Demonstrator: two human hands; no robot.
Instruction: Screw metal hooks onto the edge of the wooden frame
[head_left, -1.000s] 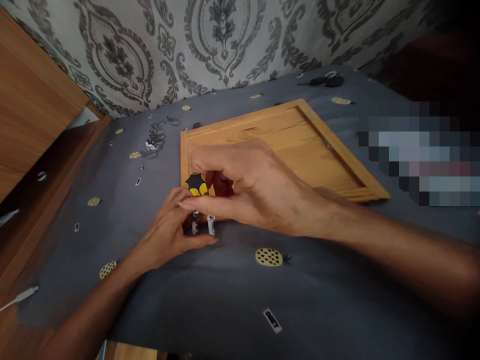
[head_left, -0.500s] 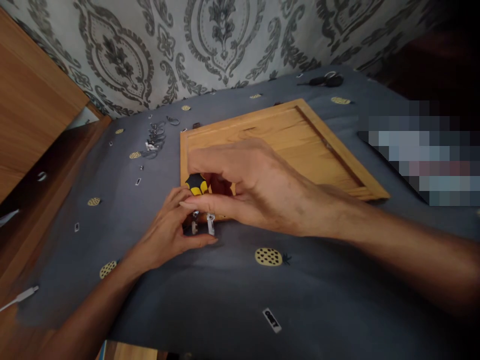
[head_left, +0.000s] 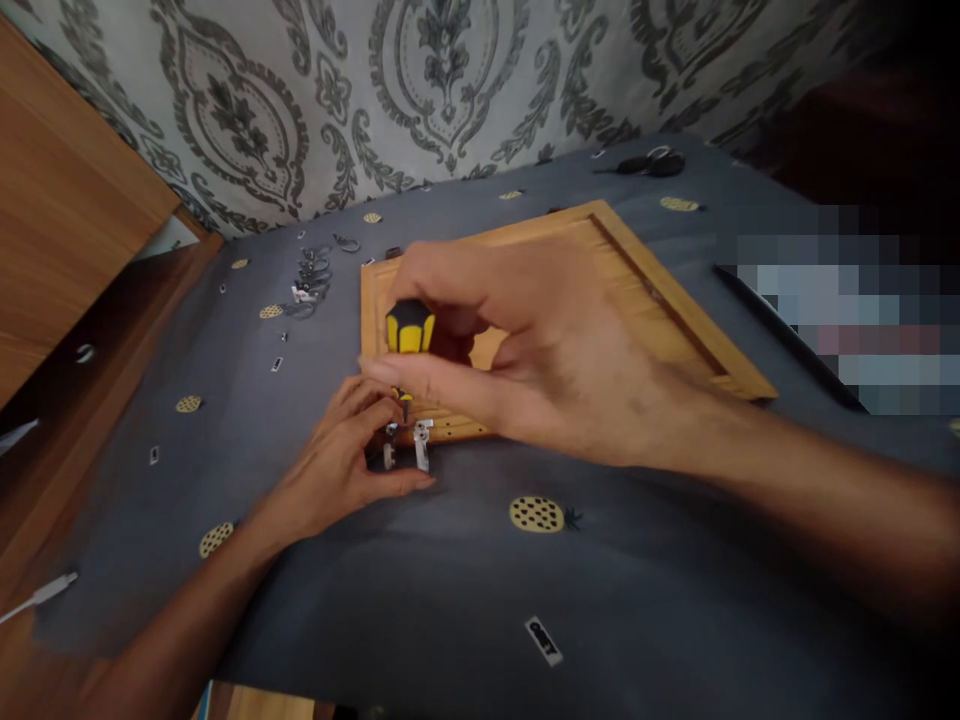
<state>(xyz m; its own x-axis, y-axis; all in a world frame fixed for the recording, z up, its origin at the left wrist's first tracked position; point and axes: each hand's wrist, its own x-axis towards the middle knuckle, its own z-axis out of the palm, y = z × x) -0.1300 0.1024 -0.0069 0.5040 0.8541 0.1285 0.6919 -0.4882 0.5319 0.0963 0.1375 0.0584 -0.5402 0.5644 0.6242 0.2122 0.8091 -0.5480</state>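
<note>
My right hand (head_left: 540, 350) is closed around the yellow and black handle of a screwdriver (head_left: 410, 325). The screwdriver stands roughly upright, its lower part showing under my thumb. Below it, at the near left corner of a wooden panel (head_left: 465, 425), sits a small metal hinge (head_left: 421, 445). My left hand (head_left: 337, 465) holds the hinge against the panel, with thumb in front and fingers behind. The screwdriver's tip comes down beside those fingers; its exact contact is hard to make out. Several small holes show along the panel's near edge.
Several metal fittings (head_left: 307, 275) lie on the blue pineapple-print cloth (head_left: 375, 610) to the left. Keys (head_left: 649, 162) rest at the back right. A wooden cabinet (head_left: 67, 200) borders the left side, and a white cable (head_left: 45, 592) reaches in there.
My right hand has risen with the screwdriver, so more of the handle and the shaft below now shows. My left hand has stayed at the hinge.
</note>
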